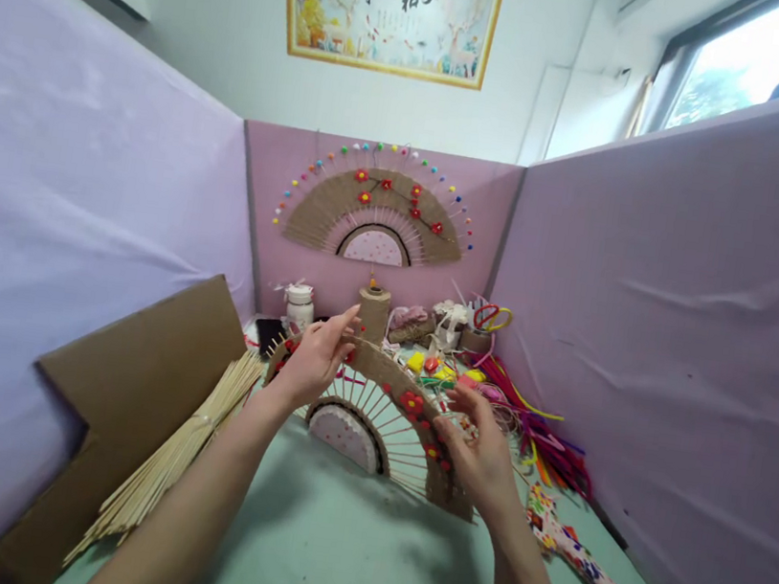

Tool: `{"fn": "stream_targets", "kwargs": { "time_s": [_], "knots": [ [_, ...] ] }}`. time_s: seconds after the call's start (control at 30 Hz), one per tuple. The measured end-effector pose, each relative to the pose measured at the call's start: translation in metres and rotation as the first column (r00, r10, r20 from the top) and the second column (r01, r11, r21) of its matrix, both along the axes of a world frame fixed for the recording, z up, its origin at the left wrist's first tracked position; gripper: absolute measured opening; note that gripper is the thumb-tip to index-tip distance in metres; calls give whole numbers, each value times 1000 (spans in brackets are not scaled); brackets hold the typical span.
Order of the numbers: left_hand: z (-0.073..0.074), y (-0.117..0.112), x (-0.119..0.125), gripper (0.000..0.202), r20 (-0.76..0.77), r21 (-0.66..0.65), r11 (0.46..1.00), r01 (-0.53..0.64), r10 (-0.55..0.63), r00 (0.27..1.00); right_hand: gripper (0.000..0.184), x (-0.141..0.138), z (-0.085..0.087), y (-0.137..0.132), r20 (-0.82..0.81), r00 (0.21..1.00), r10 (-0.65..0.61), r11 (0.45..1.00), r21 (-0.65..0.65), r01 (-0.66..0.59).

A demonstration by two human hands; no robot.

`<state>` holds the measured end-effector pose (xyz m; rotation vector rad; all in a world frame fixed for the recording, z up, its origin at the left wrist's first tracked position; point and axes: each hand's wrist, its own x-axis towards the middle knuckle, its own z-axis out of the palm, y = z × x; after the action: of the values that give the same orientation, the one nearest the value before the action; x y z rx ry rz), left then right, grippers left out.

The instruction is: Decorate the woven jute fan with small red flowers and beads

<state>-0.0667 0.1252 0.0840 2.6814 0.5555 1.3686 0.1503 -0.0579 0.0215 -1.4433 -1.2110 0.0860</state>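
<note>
A handmade fan [379, 368] stands tilted on the table, its brown band decorated with red flowers. Thin sticks spread out from its pale half-round base [346, 433]. My left hand [317, 357] grips the upper left part of the band, fingers near its top edge, covering some flowers. At the right side, my right hand [482, 448] holds the band, thumb in front and the other fingers raised around the edge. Behind hangs a larger fan [322, 203] with red flowers, ringed by coloured pins on the pink panel.
Folded cardboard [153, 375] and a bundle of thin sticks [186, 447] lie at left. A twine spool [373, 314], white bottle [298, 306] and scissors [492, 318] stand behind. Coloured pipe cleaners [557, 441] and a patterned, corded glue gun [577, 550] lie at right.
</note>
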Motion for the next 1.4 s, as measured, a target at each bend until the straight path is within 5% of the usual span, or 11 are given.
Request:
{"fn": "stream_targets", "kwargs": {
  "time_s": [0.2,0.37,0.47,0.67,0.97,1.4],
  "knots": [
    [-15,2,0,56,230,-7,997,76,-73,970,30,-5,-3,2,-60,998,28,999,25,-27],
    [-20,22,-15,56,480,-130,985,-117,166,861,29,-4,-1,-1,-26,999,20,999,35,-19],
    [-30,38,-26,53,466,-231,946,-226,312,828,28,-3,-1,-1,-43,999,27,999,35,-26],
    [-49,50,-35,50,351,-286,937,-201,298,888,29,0,0,3,-61,998,18,998,57,-15],
    [-47,49,-42,44,312,-306,930,-202,298,902,34,9,-3,-1,-99,995,-9,1000,13,10],
    [-49,51,-45,43,428,-425,905,-28,228,875,29,6,-1,2,-176,983,-57,997,31,64]
  ]
}}
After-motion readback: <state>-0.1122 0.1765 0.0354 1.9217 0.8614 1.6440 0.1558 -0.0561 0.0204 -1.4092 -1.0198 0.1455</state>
